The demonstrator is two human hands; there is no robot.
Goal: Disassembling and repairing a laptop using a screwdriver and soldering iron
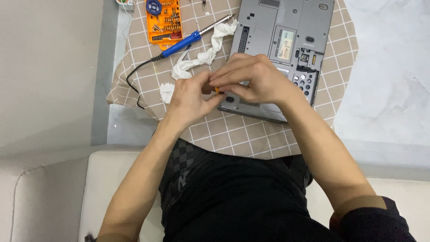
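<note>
Both hands met over the near edge of the grey laptop [286,40], which lay bottom-up on a checked cloth [233,134]. The left hand [188,101] and the right hand [257,78] were both pinched shut on a small orange piece [217,90], most of it hidden between the fingertips, so its kind could not be told. It looked light, hard and easy to drop, best held by its sides with fingertips only. A blue-handled soldering iron [188,40], a crumpled white tissue [204,56] and an orange bit case [164,20] lay farther back on the cloth.
</note>
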